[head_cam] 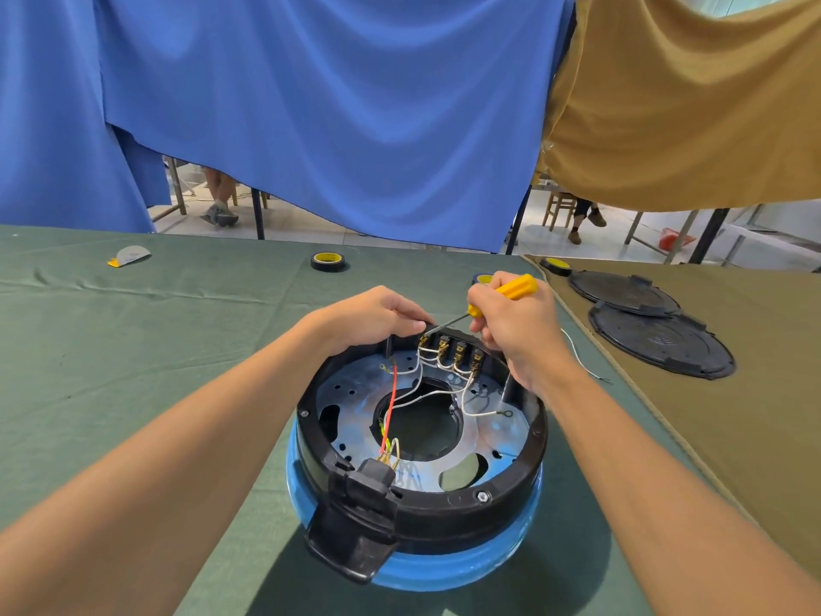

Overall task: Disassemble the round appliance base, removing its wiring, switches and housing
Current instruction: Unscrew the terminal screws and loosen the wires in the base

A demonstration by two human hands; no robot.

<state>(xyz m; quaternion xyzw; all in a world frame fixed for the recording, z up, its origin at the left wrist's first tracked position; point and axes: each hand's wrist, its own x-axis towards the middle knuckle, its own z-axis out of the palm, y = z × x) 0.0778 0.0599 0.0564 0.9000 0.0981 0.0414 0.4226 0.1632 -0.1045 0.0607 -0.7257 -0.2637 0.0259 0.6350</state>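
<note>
The round appliance base [417,464] sits open side up on the green tablecloth [133,349], wires [426,393] running to its switches [451,351]. The left hand [377,317] grips its far rim; the right hand [515,331] grasps a yellow-handled screwdriver [511,291], tip at the leftmost switch. Two black covers [657,335] lie right, tape roll [328,261] beyond.

Green tablecloth [133,349]; black tape roll [328,261] at its far edge; grey-and-yellow scrap [129,255] far left; blue curtain [333,104] and tan curtain [688,117] hanging behind.

A bench [133,349] draped in green cloth is occupied by the round appliance base [466,566], a roll of black tape [329,261], a grey-and-yellow scrap [129,255] and a loose white wire [582,362]. Two black round covers [662,344] are laid on the adjoining olive cloth [755,437].
</note>
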